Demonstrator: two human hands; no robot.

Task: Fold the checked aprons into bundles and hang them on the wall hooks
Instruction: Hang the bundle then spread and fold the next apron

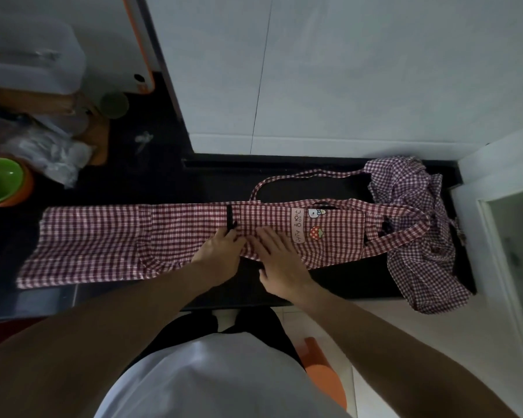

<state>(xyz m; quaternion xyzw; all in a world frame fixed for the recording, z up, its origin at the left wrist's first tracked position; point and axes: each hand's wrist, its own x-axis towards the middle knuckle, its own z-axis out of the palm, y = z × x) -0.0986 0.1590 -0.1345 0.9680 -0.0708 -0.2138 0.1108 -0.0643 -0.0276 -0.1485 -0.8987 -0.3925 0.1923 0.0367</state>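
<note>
A red checked apron (109, 236) lies folded lengthwise into a long strip across the black counter (151, 182), its bib with a cartoon patch to the right and its neck loop (287, 178) on the counter behind. My left hand (221, 254) pinches the apron's black strap (230, 218) at the strip's middle. Beside it, my right hand (277, 254) rests flat on the cloth with fingers spread. A purple checked apron (417, 236) lies crumpled at the counter's right end, partly hanging over the front edge.
A green bowl (0, 179) in an orange one sits at the far left, with crumpled plastic bags (49, 155) and a white container (27, 49) behind. A white tiled wall (344, 70) rises behind the counter. An orange stool (323, 372) stands on the floor by my legs.
</note>
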